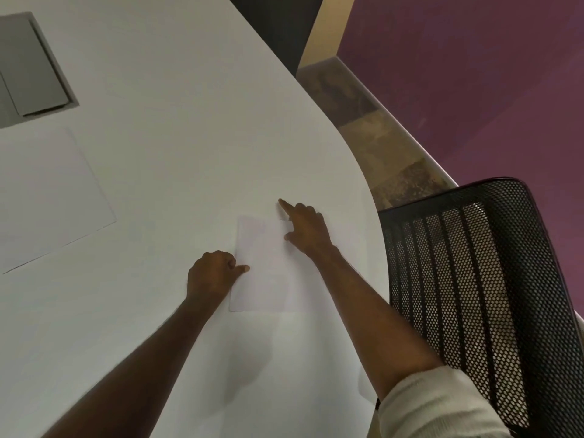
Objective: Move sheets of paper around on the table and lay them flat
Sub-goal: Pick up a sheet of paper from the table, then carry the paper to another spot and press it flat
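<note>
At the far left a grey recessed panel (30, 71) is set into the white table (177, 128), and just below it a large sheet of paper (47, 200) lies flat and alone, well apart from both hands. Nearer the middle, the left hand (213, 275) rests at the left edge of a smaller sheet (262, 270); its fingers are curled into a loose fist with the thumb pushed out onto the paper's margin, pinning rather than gripping it. The small sheet lies near the table's curved right edge and seems almost flat already. Over its top right corner the right hand (305, 229) has its index finger stretched out past the corner onto the table, the other fingers folded under, holding nothing. To do this step well, I judge the left thumb should keep the edge anchored while the right hand presses and sweeps outward from the middle toward the corner, so any curl is pushed out rather than creased in. Pressure should be light and even, since a thin sheet may buckle between two hands pushing toward each other. To the right stands a black mesh chair (480, 295), clear of the work.
</note>
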A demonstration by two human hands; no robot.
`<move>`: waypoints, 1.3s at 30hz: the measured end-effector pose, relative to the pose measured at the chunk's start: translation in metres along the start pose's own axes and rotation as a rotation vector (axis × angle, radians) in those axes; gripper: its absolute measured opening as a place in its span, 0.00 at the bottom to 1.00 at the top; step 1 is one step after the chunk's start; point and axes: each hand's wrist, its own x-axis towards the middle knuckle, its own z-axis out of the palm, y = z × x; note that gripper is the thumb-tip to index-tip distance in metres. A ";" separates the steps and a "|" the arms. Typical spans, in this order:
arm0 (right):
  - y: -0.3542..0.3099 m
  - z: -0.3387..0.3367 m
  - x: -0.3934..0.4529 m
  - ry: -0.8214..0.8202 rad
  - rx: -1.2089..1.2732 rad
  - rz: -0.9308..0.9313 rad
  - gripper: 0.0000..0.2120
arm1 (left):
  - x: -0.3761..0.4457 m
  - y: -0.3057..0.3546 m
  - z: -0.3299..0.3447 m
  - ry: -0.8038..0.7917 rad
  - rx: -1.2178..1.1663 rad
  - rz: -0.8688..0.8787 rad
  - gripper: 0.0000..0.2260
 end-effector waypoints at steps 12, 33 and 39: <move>0.004 0.015 -0.015 0.100 0.084 0.084 0.38 | 0.004 -0.005 0.000 0.012 0.040 -0.007 0.22; -0.262 -0.025 0.086 0.349 0.008 -0.434 0.23 | 0.040 -0.226 -0.211 0.348 0.235 -0.300 0.41; -0.346 0.017 0.178 0.240 -0.072 -0.521 0.23 | 0.086 -0.300 -0.204 0.357 0.238 -0.257 0.54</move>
